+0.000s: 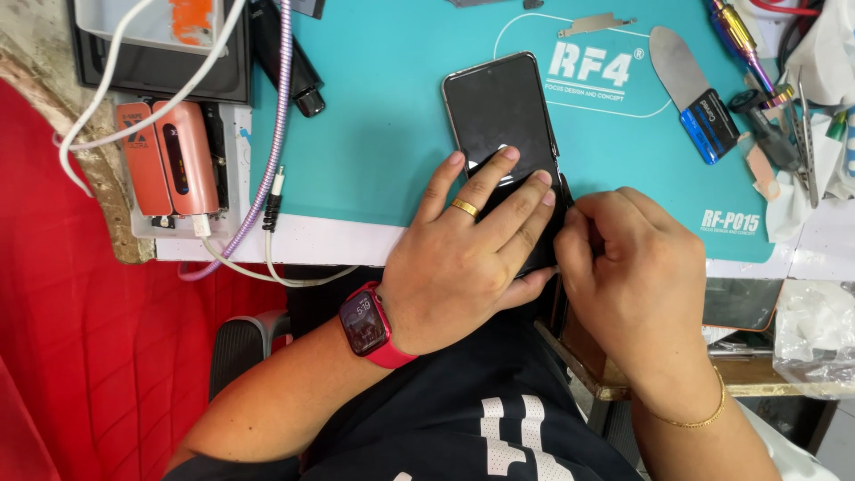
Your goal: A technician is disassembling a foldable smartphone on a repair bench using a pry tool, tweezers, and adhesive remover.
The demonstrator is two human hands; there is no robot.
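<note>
Black phone point(499, 111) lies flat, screen up, on the teal work mat point(383, 134), near the mat's front edge. Long axis runs roughly away from the person, tilted slightly; far end points toward the white printed outline on the mat, near end is hidden under the hands.

Left hand point(463, 258) lies palm down on the lower half of the phone, fingers spread and flat, pressing on the glass; gold ring on one finger, red smartwatch point(365, 325) on the wrist. No grasp, just holding it down.

Right hand point(637, 267) is curled tight at the phone's right edge, thumb and fingertips pinched together against the side of the frame. Cannot tell whether it has a small tool in the pinch; nothing shows.

On the mat's right: flat metal spatula with blue handle point(693, 93), tweezers point(806, 142), a screwdriver point(744, 40). Left of the mat: an orange device point(169, 156), white cables point(134, 80), a purple braided cable point(278, 116).
</note>
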